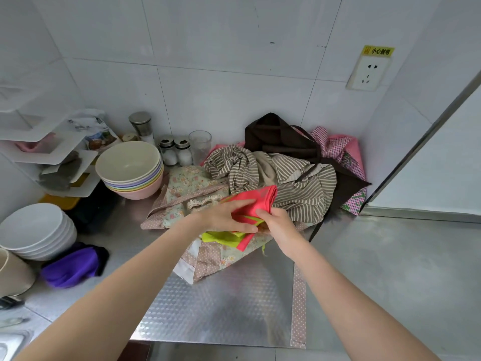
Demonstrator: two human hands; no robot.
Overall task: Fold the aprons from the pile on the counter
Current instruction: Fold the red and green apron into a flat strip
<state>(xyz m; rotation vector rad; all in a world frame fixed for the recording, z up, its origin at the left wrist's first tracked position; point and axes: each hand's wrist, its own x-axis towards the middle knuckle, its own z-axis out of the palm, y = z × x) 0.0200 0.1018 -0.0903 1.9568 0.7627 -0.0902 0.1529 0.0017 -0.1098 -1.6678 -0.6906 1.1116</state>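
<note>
A folded red apron with lime-green trim is held above the pile on the steel counter. My left hand grips its near left side, fingers over the top and thumb below. My right hand pinches its right side. Under it lies a floral apron with pink dotted edging, one strap trailing toward the counter's front edge. Behind lie a brown-striped apron, a dark brown one and a pink checked one in the corner.
Stacked pastel bowls stand left of the pile, with shakers and a glass behind. White bowls and a purple cloth sit at the left. A wall socket is at the upper right.
</note>
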